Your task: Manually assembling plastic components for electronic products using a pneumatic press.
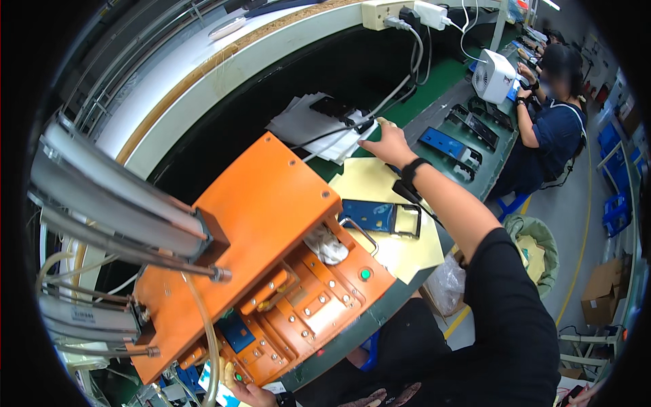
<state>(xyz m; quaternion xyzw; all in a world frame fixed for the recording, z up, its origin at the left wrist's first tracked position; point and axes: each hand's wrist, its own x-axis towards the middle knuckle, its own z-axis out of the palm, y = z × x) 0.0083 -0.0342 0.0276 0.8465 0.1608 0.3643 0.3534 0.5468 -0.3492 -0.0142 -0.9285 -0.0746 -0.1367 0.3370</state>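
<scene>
My right hand (391, 144) reaches out over the bench near white paper sheets (308, 132), its thumb and index finger apart and nothing visible between them. A black cable passes by its fingertips. At the near left end of an orange press (271, 197), my left hand (252, 392) has its fingers stretched beside a green button (239, 377); both hands wear pale finger covers. A blue flat panel (237, 332) lies inside the press, partly under its top plate. A blue panel with a black frame (376, 216) rests on yellow paper (400, 251) right of the press.
Metal cylinders (122, 190) rise from the press. Several framed panels (444, 144) and a white fan (495, 76) stand on the green bench to the right. Another person (553, 129) works farther along. A lined bin (532, 254) and a cardboard box (603, 292) are on the floor.
</scene>
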